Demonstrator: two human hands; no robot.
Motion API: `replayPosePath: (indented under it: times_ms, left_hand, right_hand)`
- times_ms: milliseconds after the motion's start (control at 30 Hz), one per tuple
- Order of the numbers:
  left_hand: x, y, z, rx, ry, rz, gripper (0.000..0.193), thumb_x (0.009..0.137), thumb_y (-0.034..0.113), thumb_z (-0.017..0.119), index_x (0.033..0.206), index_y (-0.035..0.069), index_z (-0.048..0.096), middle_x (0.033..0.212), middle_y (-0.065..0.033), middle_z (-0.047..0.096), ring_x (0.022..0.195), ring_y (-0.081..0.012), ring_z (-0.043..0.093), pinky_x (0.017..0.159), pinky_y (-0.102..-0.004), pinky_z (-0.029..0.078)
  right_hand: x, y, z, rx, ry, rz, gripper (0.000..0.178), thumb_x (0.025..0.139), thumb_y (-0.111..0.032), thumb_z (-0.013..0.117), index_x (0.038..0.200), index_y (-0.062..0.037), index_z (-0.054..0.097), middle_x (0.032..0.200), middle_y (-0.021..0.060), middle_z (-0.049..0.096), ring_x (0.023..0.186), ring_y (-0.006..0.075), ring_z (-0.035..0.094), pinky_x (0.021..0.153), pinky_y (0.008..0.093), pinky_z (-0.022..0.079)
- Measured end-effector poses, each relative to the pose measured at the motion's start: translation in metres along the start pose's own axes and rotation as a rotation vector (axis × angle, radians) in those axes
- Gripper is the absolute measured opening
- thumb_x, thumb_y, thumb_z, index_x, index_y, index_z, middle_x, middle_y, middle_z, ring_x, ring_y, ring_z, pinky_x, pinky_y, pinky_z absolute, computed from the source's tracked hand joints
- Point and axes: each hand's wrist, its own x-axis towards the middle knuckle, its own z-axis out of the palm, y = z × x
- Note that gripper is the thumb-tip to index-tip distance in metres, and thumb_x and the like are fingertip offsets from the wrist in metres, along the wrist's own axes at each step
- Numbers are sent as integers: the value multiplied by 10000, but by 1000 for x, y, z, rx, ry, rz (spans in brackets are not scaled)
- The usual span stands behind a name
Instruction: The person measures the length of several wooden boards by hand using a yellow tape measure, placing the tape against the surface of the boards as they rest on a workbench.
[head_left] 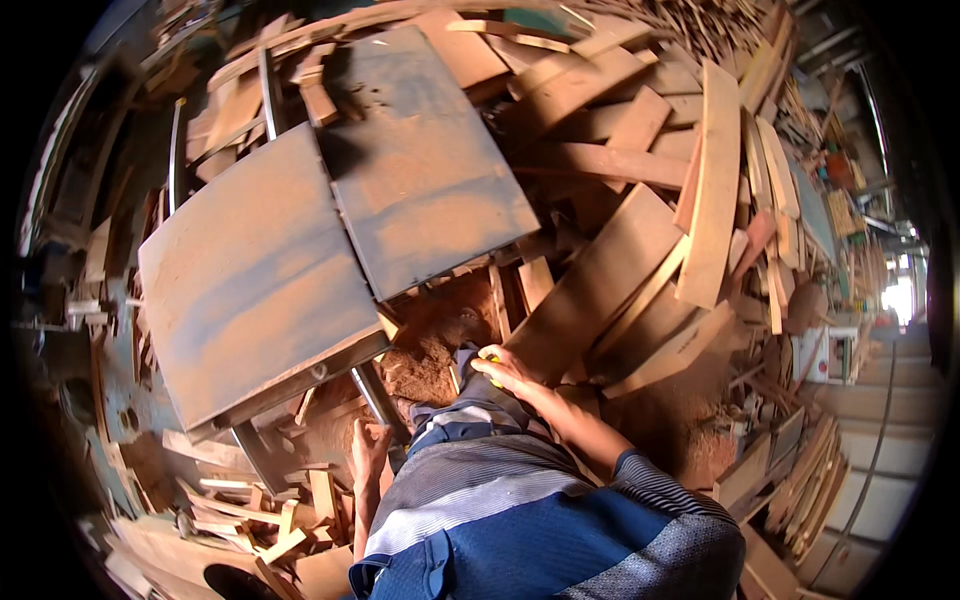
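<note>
The right hand partly hides a small yellow object

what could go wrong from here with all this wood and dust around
The long, flat, light-brown wooden boards, overlapping loosely, might slide if bumped. The loose reddish-brown sawdust could be slippery underfoot. The small yellow object in the right hand's grip might fall and get lost in that sawdust.

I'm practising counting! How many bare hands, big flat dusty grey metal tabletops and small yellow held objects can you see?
Bare left hand and right hand: 2
Big flat dusty grey metal tabletops: 2
Small yellow held object: 1
Total: 5
</note>
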Motion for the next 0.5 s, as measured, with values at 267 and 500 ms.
replayPosePath:
  times_ms: [267, 500]
  left_hand:
    - [48, 7, 42, 134, 44, -76, 470, 845, 325, 783, 1135, 36, 553, 964, -202, 705, 886, -396, 696, 765, -466, 538]
    - [69, 3, 29, 328, -3, 12, 322, 822, 336, 761, 961, 51, 700, 864, -154, 743, 831, -359, 734, 752, -464, 556]
  right_hand:
    - [22, 64, -94, -264, 290, -34, 610, 801, -457, 768, 1263, -81, 634, 1199, 201, 709, 1132, 365, 674, 951, 430, 531]
    - [-24, 153, -138, -357, 342, 35, 538, 762, -469, 772, 1156, -111, 690, 975, 171, 748, 941, 346, 719, 822, 426, 547]
